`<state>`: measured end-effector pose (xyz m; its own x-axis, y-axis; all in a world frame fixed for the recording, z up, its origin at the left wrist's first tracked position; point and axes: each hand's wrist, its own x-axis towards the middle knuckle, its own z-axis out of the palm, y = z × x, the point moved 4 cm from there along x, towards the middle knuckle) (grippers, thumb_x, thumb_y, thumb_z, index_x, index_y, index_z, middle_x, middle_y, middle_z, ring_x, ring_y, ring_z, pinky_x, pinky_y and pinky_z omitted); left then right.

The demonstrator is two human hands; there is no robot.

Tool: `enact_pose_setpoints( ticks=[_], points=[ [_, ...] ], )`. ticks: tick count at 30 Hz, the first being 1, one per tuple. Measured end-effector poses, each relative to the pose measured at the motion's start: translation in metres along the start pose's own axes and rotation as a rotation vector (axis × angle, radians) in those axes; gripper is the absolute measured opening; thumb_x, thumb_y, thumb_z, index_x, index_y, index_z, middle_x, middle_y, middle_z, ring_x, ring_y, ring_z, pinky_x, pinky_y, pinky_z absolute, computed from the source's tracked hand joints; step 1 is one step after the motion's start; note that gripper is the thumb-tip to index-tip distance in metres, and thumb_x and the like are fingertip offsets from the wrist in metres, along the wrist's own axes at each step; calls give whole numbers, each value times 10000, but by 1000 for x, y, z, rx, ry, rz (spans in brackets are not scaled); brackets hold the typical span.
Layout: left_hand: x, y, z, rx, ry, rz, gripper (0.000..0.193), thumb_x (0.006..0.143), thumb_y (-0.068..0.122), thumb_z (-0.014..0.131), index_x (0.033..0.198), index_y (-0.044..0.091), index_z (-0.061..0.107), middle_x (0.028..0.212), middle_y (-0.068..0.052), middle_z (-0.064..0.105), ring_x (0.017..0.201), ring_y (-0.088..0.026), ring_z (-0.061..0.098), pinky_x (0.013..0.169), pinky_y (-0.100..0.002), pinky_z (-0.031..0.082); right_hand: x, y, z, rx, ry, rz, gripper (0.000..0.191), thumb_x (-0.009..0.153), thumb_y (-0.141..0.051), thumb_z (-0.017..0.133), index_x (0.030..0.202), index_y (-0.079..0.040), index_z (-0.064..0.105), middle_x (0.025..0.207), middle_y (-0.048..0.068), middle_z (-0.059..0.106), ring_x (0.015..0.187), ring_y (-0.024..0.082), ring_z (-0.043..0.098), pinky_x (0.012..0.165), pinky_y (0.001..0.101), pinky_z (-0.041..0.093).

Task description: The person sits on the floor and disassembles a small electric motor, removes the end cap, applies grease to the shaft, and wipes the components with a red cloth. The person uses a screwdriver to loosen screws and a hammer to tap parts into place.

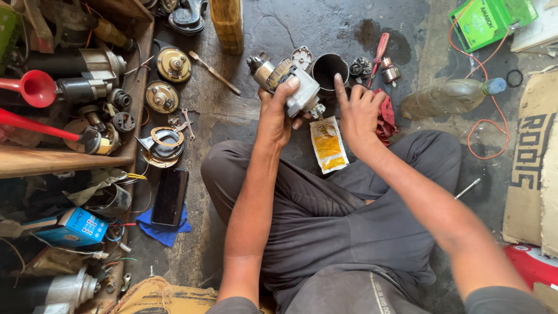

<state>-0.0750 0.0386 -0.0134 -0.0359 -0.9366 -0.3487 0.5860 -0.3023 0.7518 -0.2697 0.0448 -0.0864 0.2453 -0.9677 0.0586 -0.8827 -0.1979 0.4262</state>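
1. Now my left hand [278, 113] grips the motor [288, 84], up above my knees.
2. My right hand [357, 110] is open, fingers spread, just beside it.
3. A yellow packet [328, 145] lies on the floor [279, 29] under them.

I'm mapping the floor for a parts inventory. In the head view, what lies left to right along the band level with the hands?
Red funnel → round horn disc → left hand holding a metal motor part → yellow sachet → right hand → red rag → plastic bottle → cardboard.
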Motion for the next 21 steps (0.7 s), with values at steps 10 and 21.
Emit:
enact_pose_setpoints(
  ticks=[10,21],
  points=[
    [-1,1,1,-18,-21,16,679,821,360,755,1285,45,373,890,-153,687,562,-203,682,344,-261,446,-19,20,-26,282,-69,-180,750,899,-195,643,1588,-286,359,1045,138,592,828,271,555,835,535,414],
    [2,-3,0,-29,-1,-11,664,822,351,761,1276,51,380,873,-148,687,548,-206,675,338,-267,434,-36,1,9,1393,-228,139,1033,794,-73,696,1660,-294,176,629,60,621,567,184,627,606,354,515]
  ],
)
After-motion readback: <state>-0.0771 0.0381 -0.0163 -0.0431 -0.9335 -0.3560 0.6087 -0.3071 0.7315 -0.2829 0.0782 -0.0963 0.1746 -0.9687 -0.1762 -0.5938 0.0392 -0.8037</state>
